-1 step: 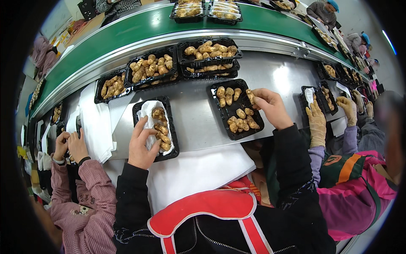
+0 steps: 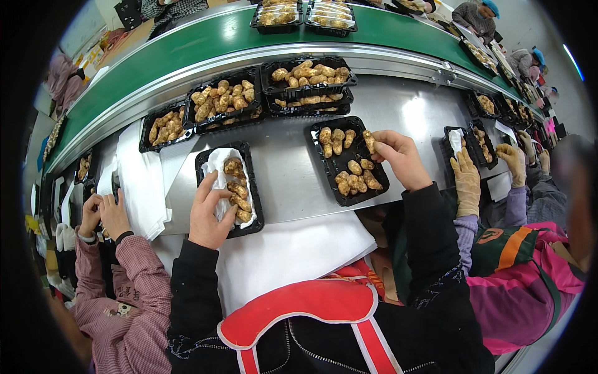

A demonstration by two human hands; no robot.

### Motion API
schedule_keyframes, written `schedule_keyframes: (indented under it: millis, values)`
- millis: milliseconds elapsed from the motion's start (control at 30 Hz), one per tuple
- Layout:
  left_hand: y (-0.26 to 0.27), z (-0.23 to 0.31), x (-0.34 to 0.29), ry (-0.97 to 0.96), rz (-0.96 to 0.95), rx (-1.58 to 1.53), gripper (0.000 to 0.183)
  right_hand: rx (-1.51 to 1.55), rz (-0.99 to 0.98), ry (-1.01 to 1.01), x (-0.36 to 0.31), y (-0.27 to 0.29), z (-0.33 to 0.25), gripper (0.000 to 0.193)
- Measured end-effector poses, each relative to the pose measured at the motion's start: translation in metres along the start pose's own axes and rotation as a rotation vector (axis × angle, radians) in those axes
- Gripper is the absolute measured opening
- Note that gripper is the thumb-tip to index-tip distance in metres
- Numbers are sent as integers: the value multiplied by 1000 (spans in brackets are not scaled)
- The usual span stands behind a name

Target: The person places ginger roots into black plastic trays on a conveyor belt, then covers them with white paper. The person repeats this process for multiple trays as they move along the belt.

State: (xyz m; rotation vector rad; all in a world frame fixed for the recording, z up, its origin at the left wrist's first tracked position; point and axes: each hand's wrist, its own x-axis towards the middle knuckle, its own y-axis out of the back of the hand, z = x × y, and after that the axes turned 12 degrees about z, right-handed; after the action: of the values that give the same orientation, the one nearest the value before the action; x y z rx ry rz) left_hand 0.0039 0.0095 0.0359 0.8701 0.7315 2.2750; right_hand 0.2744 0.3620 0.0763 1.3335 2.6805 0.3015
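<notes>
On the left, my left hand (image 2: pixel 210 217) lies over the near left side of a black plastic tray (image 2: pixel 259 219) lined with white paper (image 2: pixel 218 163). Its fingers are apart, against the paper and beside a short column of small brown knobbly tubers (image 2: pixel 242 203). To the right, my right hand (image 2: pixel 402 159) pinches one tuber (image 2: pixel 369 142) between thumb and fingers. It is held at the right side of a second black tray (image 2: pixel 339 164), which has no liner and holds several loose tubers (image 2: pixel 350 184).
Filled black trays (image 2: pixel 224 103) stand along the far table edge, some stacked. Beyond runs a green conveyor belt (image 2: pixel 218 28) with wrapped trays (image 2: pixel 331 17). White sheets (image 2: pixel 140 181) lie left, and more white sheets (image 2: pixel 293 249) before me. Co-workers' hands (image 2: pixel 112 215) and gloved hands (image 2: pixel 466 181) flank me.
</notes>
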Motion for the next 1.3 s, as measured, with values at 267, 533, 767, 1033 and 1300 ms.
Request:
schedule_keyframes:
  millis: [267, 533, 767, 1033, 1300]
  values:
    - [1, 0, 0, 1, 0, -11, 26, 314, 18, -141, -8, -1, -6, 27]
    - [0, 0, 0, -1, 7, -14, 26, -44, 197, 104, 10, -15, 1, 18]
    - [0, -2, -1, -10, 9, -22, 26, -705, 356, 603, 37, -56, 22, 16]
    - [0, -3, -2, -10, 2, -26, 27, -938, 307, 629, 36, -56, 20, 15]
    - [-1, 0, -1, -11, 8, -23, 27, -566, 288, 318, -8, -5, -6, 12]
